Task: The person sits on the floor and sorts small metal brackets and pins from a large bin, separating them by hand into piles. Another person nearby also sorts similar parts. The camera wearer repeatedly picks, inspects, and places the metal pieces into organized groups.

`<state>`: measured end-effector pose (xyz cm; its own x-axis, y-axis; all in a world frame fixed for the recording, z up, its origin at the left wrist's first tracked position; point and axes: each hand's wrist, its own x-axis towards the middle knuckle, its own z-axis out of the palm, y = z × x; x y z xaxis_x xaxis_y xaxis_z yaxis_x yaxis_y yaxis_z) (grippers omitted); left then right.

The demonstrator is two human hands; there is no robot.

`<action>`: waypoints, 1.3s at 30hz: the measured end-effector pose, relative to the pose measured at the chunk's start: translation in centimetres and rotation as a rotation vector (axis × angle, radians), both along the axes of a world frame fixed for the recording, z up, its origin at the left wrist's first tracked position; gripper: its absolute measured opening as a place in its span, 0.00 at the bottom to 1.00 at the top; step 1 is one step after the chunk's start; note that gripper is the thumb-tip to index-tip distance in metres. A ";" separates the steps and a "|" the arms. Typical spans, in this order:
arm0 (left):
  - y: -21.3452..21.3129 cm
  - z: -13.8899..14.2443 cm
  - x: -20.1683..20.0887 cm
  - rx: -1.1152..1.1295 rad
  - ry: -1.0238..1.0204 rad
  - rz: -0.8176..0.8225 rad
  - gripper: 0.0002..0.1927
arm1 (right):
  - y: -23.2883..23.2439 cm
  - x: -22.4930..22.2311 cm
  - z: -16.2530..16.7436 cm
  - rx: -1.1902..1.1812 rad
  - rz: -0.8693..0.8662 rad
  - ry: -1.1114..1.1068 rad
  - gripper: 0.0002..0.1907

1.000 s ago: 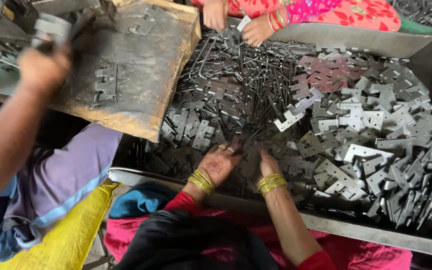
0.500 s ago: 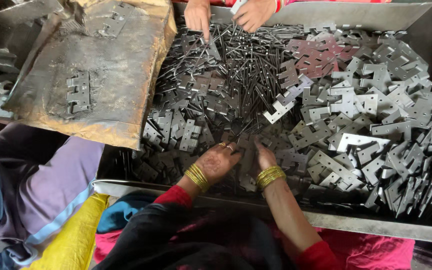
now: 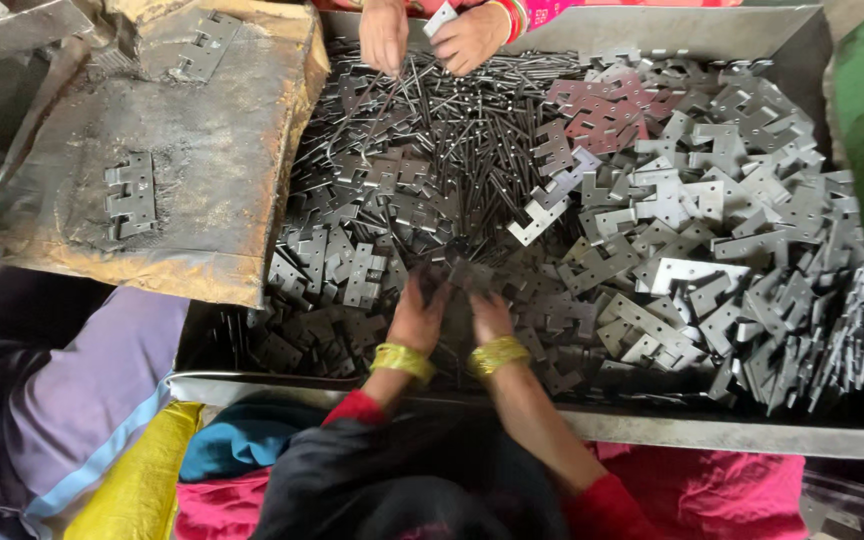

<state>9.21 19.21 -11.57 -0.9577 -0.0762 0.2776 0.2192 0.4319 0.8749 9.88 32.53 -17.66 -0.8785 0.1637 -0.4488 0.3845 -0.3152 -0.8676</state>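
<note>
Two hands in one head view | left hand and right hand curled together over small grey metal hinge plates just past fingertips | actual grip, can't tell | big steel tray near edge

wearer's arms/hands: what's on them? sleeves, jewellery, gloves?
No gloves: both hands bare. The left hand has a stack of gold bangles at the wrist; the right hand wears matching gold bangles. Red sleeves cover the upper arms.
</note>
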 end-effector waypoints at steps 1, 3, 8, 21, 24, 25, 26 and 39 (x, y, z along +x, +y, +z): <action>-0.8 -1.2 0.6 0.079 -0.097 -0.030 0.28 | -0.7 0.0 0.0 0.114 0.038 0.076 0.24; -2.8 -3.5 1.3 0.311 -0.308 -0.103 0.26 | -0.5 0.0 1.3 0.358 0.094 0.271 0.21; -7.4 -7.4 1.5 0.632 -0.295 0.054 0.22 | 9.1 -1.1 9.6 1.815 0.552 0.200 0.10; -7.1 -8.4 1.7 0.987 -0.180 0.455 0.25 | 17.7 -7.2 14.8 2.067 1.711 0.028 0.26; -6.9 -7.8 1.7 1.015 -0.169 0.399 0.23 | 19.5 -7.1 13.5 1.983 1.490 0.125 0.20; -6.9 -7.6 1.8 1.016 -0.185 0.400 0.22 | 19.9 -7.0 12.8 1.919 1.338 0.127 0.18; -6.8 -7.4 2.0 1.013 -0.198 0.403 0.21 | 20.0 -7.0 12.1 1.853 1.219 0.013 0.16; -6.2 -7.8 1.7 0.949 -0.135 0.434 0.20 | 5.4 -12.6 6.3 1.723 1.089 0.623 0.05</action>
<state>10.93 13.00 -19.35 -0.8148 -0.5503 -0.1825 0.0856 -0.4255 0.9009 -2.75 37.93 -11.36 -0.8189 -0.5590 -0.1301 -0.5609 0.8275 -0.0251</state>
